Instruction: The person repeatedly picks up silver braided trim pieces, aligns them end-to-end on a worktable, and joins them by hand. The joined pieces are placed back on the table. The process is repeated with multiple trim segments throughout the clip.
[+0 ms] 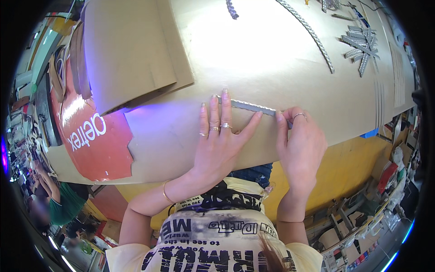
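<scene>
Grey strip [252, 107] lies on a tan tabletop [165, 147] in a cluttered workshop [358, 217].

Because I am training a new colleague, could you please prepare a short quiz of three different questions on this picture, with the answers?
1. Multiple choice: Which hand lies flat at the left end of the grey strip? (a) right (b) left
2. True or false: The pile of short strips lies to the right of the red sheet.
3. Fill in: The person wears a thin, gold-coloured ____ near the left wrist.

Key
1: b, the left hand
2: True
3: bracelet
</scene>
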The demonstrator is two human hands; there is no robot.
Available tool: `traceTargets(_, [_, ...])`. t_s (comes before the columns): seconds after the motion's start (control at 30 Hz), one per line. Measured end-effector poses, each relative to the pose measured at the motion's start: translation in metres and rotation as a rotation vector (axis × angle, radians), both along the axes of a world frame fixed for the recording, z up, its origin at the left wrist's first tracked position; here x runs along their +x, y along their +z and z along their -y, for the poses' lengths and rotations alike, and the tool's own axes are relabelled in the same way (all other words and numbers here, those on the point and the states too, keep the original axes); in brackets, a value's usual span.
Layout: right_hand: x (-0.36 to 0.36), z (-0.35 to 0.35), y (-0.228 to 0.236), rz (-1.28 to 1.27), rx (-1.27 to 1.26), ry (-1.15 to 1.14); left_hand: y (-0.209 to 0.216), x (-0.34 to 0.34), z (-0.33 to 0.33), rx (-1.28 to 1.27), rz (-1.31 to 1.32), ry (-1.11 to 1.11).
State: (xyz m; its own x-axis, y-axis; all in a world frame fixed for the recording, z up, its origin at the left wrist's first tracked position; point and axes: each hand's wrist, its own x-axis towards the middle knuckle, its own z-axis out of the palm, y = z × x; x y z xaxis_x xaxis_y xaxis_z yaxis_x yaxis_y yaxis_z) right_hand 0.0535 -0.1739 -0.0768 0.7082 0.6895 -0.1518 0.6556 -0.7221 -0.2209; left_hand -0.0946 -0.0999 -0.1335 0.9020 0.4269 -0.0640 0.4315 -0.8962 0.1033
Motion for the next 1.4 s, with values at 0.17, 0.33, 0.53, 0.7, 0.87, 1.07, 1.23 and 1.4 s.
traceTargets(0.17, [-0.003,-0.007,0.014,-0.238,0.198,0.086,0.001,0.0,-0.001,-0.047,0.038,0.007])
traceTargets(0.33, [0.015,-0.006,0.014,-0.81,0.524,-0.041,0.001,0.0,0.001,-0.058,0.021,0.02])
traceTargets(0.53, [0.032,0.015,0.003,-0.72,0.435,-0.101,0.002,0.002,0.002,-0.087,0.036,0.044])
traceTargets(0.7, [0.029,0.019,-0.014,-0.605,0.374,-0.169,0.001,0.001,0.0,-0.011,0.01,0.015])
traceTargets(0.87, [0.028,0.018,-0.012,-0.647,0.299,-0.269,0.003,0.0,-0.001,-0.029,0.017,0.009])
traceTargets(1.07, [0.028,0.017,-0.018,-0.543,0.316,-0.202,0.003,-0.001,-0.003,-0.047,0.041,0.037])
traceTargets(1.23, [0.027,0.017,-0.02,-0.507,0.328,-0.192,0.002,0.001,-0.001,-0.057,0.048,0.064])
traceTargets(1.4, [0.027,0.017,-0.019,-0.491,0.304,-0.185,0.001,0.001,0.0,-0.113,0.054,0.065])
